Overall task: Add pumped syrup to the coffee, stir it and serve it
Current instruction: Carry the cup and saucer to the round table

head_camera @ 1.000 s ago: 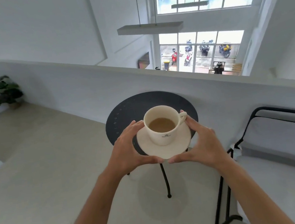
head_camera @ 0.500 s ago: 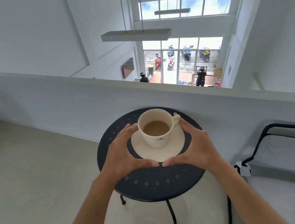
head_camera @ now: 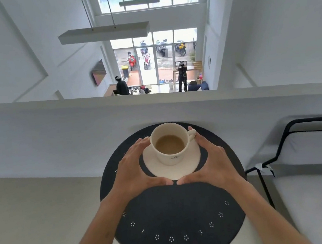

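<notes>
Closer now, the table (head_camera: 175, 211) fills my view; my left hand (head_camera: 133, 171) and right hand (head_camera: 211, 162) grip the saucer (head_camera: 174, 171) at nine and three o'clock, cup (head_camera: 168, 143) upright.

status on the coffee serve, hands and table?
Left hand and right hand each grip the saucer rim. Cup upright on it, coffee inside, over the black round table. Nothing else on the table.
</notes>
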